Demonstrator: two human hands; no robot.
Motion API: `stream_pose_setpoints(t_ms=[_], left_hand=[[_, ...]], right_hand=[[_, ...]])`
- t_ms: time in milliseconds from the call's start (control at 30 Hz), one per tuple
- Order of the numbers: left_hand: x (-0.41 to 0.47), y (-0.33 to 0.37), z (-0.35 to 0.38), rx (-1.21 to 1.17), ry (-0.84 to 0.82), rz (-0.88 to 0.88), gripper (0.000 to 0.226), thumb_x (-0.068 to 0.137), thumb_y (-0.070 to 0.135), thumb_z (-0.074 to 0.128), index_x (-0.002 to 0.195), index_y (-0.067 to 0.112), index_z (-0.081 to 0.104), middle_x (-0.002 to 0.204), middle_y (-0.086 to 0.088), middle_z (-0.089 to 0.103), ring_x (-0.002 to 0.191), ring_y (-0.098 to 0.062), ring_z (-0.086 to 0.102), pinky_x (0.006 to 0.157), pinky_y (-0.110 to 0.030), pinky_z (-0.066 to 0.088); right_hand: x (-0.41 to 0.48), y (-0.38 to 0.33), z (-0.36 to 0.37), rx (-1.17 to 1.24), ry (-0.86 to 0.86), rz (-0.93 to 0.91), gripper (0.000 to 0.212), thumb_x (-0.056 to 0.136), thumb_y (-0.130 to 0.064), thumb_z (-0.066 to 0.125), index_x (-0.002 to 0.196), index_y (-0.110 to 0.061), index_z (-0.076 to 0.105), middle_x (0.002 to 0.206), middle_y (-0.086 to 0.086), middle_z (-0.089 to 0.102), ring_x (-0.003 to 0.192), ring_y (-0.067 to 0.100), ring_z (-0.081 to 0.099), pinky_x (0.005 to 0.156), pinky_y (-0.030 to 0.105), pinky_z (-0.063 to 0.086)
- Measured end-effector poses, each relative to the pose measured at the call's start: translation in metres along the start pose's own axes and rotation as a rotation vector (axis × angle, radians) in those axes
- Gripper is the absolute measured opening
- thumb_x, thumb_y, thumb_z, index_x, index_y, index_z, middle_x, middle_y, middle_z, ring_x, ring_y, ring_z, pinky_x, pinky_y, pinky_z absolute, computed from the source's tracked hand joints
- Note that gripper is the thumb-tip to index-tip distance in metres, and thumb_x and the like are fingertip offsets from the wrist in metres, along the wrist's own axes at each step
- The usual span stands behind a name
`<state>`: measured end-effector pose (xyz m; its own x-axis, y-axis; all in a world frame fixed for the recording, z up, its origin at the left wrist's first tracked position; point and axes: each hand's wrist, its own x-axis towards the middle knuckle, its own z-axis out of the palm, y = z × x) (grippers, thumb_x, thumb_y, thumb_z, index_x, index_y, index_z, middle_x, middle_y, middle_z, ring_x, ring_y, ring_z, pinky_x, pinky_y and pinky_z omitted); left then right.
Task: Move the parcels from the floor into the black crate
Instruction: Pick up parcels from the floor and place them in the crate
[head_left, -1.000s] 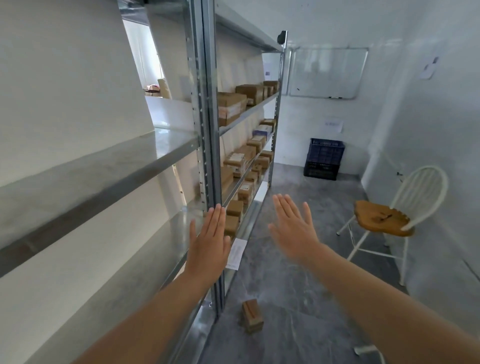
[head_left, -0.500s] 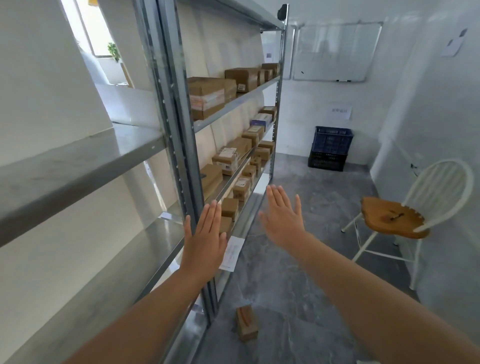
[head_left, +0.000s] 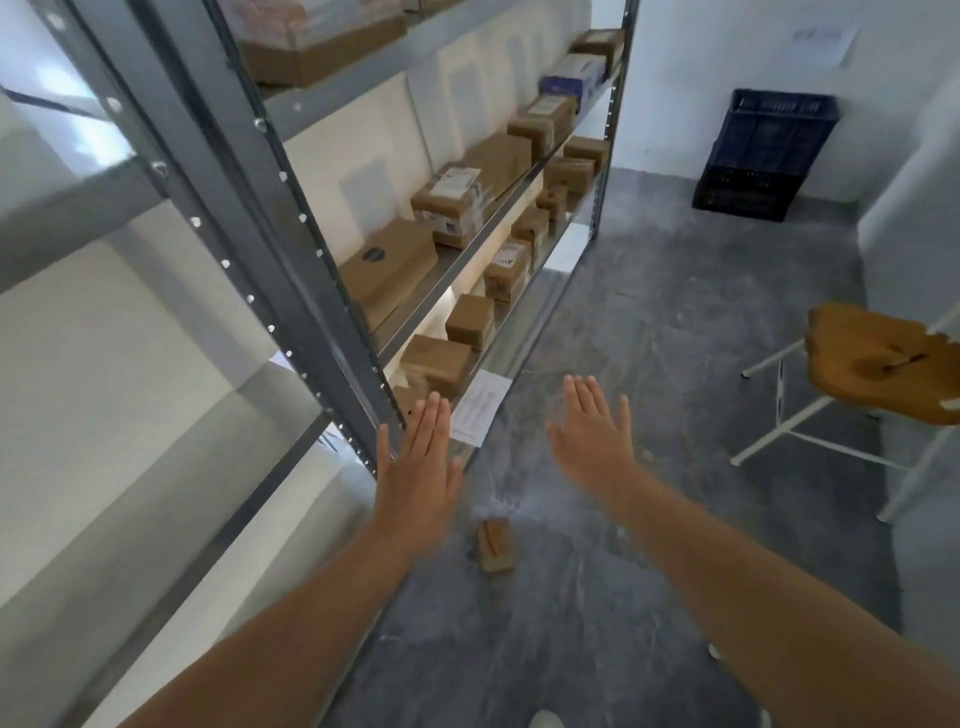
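Note:
One small brown cardboard parcel (head_left: 495, 545) lies on the grey floor close to the foot of the metal shelf. My left hand (head_left: 418, 480) is stretched out flat, palm down, just left of and above it, holding nothing. My right hand (head_left: 595, 439) is also flat with fingers extended, to the upper right of the parcel, and empty. The dark crate (head_left: 763, 156) stands against the far wall at the back right, well away from both hands; a darker crate sits under a blue one.
A tall grey metal shelf unit (head_left: 291, 260) runs along the left, its lower shelves holding several brown boxes (head_left: 457, 202). A white chair with a wooden seat (head_left: 883, 358) stands at the right. A paper label (head_left: 480, 408) hangs on the shelf edge.
The view has tilted down toward the floor and moved nearer the shelf. Both flat hands have dropped lower, closer to the parcel on the floor. Nothing was picked up.

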<state>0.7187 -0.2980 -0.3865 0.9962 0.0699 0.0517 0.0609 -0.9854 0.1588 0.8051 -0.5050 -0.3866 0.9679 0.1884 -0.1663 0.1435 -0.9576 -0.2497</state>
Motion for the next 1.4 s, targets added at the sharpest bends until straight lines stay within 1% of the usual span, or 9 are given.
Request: stream_pose_setpoints(t_ms=[167, 367, 600, 800, 1067, 1167, 1233, 1333, 1400], left_hand=[[0.003, -0.015, 0.030, 0.038, -0.090, -0.047, 0.064, 0.105, 0.038, 0.027, 0.158, 0.018, -0.002, 0.166, 0.003, -0.006, 0.152, -0.014, -0.010, 0.121, -0.050, -0.003], [0.027, -0.028, 0.069, -0.051, -0.193, -0.127, 0.062, 0.105, 0.035, 0.031, 0.158, 0.018, 0.005, 0.166, 0.003, 0.002, 0.153, -0.013, -0.004, 0.122, -0.051, 0.002], [0.076, -0.032, 0.134, -0.153, -0.372, -0.075, 0.061, 0.105, 0.031, 0.031, 0.158, 0.016, 0.005, 0.166, 0.002, 0.001, 0.153, -0.012, -0.001, 0.122, -0.049, 0.004], [0.123, -0.057, 0.205, -0.157, -0.494, 0.009, 0.058, 0.105, 0.028, 0.031, 0.158, 0.017, 0.010, 0.166, 0.003, 0.004, 0.153, -0.012, 0.002, 0.121, -0.048, 0.004], [0.139, -0.093, 0.310, -0.248, -0.674, -0.264, 0.056, 0.104, 0.026, 0.040, 0.155, 0.010, 0.022, 0.165, -0.006, 0.016, 0.152, -0.020, 0.014, 0.121, -0.044, 0.015], [0.140, -0.095, 0.361, -0.361, -0.730, -0.350, 0.052, 0.103, 0.020, 0.041, 0.153, 0.011, 0.028, 0.162, -0.009, 0.023, 0.148, -0.025, 0.026, 0.118, -0.039, 0.024], [0.141, -0.093, 0.398, -0.446, -0.775, -0.435, 0.052, 0.103, 0.017, 0.040, 0.154, 0.012, 0.028, 0.162, -0.008, 0.025, 0.147, -0.025, 0.028, 0.119, -0.037, 0.024], [0.141, -0.092, 0.457, -0.538, -0.795, -0.538, 0.046, 0.102, 0.012, 0.040, 0.147, 0.006, 0.039, 0.147, -0.013, 0.045, 0.135, -0.031, 0.042, 0.107, -0.030, 0.036], [0.139, -0.094, 0.498, -0.579, -0.774, -0.593, 0.032, 0.100, 0.008, 0.042, 0.131, 0.004, 0.053, 0.116, -0.003, 0.056, 0.110, -0.028, 0.057, 0.073, -0.011, 0.040]], right_hand=[[0.013, 0.005, 0.041, 0.045, -0.080, -0.034, 0.066, 0.102, -0.033, 0.029, 0.157, -0.012, 0.001, 0.166, 0.001, 0.001, 0.152, 0.014, -0.008, 0.118, 0.052, -0.008], [0.043, 0.003, 0.073, 0.079, -0.184, -0.022, 0.066, 0.103, -0.036, 0.026, 0.157, -0.013, -0.003, 0.166, 0.000, -0.003, 0.151, 0.013, -0.011, 0.117, 0.051, -0.012], [0.089, 0.007, 0.122, 0.061, -0.253, 0.108, 0.068, 0.101, -0.038, 0.034, 0.157, -0.015, 0.003, 0.166, -0.002, 0.002, 0.151, 0.011, -0.006, 0.119, 0.048, -0.010], [0.135, 0.019, 0.168, 0.080, -0.287, 0.224, 0.067, 0.102, -0.035, 0.037, 0.157, -0.010, 0.007, 0.165, 0.003, 0.007, 0.152, 0.017, -0.003, 0.120, 0.042, -0.008], [0.172, 0.039, 0.264, 0.099, -0.431, 0.246, 0.064, 0.102, -0.031, 0.031, 0.157, -0.008, 0.006, 0.165, 0.006, 0.007, 0.152, 0.018, -0.003, 0.122, 0.041, -0.005], [0.180, 0.058, 0.316, 0.109, -0.491, 0.278, 0.062, 0.102, -0.029, 0.031, 0.156, -0.009, 0.008, 0.165, 0.007, 0.009, 0.152, 0.019, 0.001, 0.122, 0.041, -0.002], [0.184, 0.071, 0.353, 0.116, -0.535, 0.310, 0.061, 0.102, -0.027, 0.033, 0.156, -0.008, 0.011, 0.164, 0.009, 0.013, 0.152, 0.021, 0.005, 0.123, 0.042, 0.002], [0.190, 0.084, 0.416, 0.107, -0.631, 0.319, 0.061, 0.102, -0.026, 0.033, 0.155, -0.007, 0.012, 0.163, 0.010, 0.013, 0.152, 0.021, 0.006, 0.123, 0.043, 0.002], [0.193, 0.091, 0.459, 0.130, -0.672, 0.325, 0.059, 0.101, -0.025, 0.034, 0.155, -0.007, 0.016, 0.163, 0.010, 0.016, 0.151, 0.020, 0.008, 0.123, 0.043, 0.001]])
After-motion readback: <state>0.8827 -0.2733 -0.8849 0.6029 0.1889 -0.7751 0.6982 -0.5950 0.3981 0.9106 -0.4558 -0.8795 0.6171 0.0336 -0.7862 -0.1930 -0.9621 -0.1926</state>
